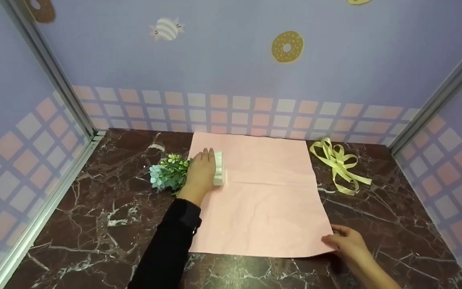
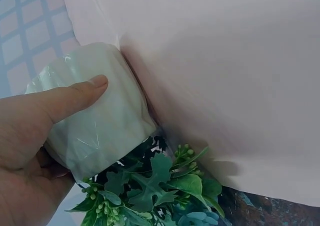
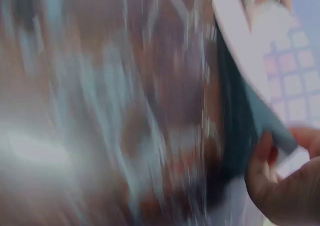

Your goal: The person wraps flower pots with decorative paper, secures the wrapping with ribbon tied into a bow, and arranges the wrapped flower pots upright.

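A small potted plant lies on its side over the left edge of a pink sheet [image 1: 271, 204]. My left hand [image 1: 202, 170] grips its white ribbed pot [image 1: 218, 176], thumb across the side, as the left wrist view shows. Green leaves and pale blue flowers [image 1: 159, 177] point left, off the sheet. At the sheet's near right corner, my right hand [image 1: 349, 244] pinches the edge between thumb and fingers. That corner is lifted a little in the right wrist view, with its shaded underside [image 3: 265, 116] showing; the view is blurred.
A looped yellow ribbon [image 1: 337, 162] lies on the dark marbled tabletop [image 1: 106, 237], right of the sheet. A small white strip [image 1: 326, 191] pokes out near it. Patterned walls [image 1: 231, 68] enclose the back and both sides.
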`<state>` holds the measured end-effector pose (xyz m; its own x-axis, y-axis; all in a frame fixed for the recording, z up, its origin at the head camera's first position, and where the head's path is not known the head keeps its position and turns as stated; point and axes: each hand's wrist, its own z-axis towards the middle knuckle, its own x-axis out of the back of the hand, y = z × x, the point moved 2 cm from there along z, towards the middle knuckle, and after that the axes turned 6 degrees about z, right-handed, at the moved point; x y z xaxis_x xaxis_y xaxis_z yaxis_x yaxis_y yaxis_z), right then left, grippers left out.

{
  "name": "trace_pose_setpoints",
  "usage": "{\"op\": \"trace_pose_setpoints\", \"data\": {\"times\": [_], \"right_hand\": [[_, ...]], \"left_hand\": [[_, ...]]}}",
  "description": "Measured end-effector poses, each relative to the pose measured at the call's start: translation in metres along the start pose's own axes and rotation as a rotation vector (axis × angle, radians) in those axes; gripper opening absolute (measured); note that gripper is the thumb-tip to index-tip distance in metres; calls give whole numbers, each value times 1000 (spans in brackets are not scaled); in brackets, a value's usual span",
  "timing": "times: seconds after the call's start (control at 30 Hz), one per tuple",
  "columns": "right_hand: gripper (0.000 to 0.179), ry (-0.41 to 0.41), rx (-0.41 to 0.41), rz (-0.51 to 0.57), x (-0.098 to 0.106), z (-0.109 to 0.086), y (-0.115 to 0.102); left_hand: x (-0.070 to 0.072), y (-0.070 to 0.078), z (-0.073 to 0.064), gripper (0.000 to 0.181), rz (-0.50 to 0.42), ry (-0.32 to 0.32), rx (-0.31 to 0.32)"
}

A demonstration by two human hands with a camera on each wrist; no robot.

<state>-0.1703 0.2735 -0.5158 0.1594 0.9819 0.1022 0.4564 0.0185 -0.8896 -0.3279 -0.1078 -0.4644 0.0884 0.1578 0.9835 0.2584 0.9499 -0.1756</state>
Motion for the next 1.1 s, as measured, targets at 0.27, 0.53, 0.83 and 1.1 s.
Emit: {"op": "trace_pose_setpoints", "data": {"times": [0.27,0.53,0.83,1.1], "right_hand": [[59,135,100,353,-28,-31,4],[52,236,212,507,-61,-35,6],[50,288,294,728,-68,-41,4],[44,269,529,708,-75,-53,-12]], "left_hand": [[-2,-2,-1,116,15,4,-4],[-3,0,0,118,-9,22,-13],[-4,-1,0,115,-202,-6,5],[-4,-7,-3,110,-369,-32,2]]}}
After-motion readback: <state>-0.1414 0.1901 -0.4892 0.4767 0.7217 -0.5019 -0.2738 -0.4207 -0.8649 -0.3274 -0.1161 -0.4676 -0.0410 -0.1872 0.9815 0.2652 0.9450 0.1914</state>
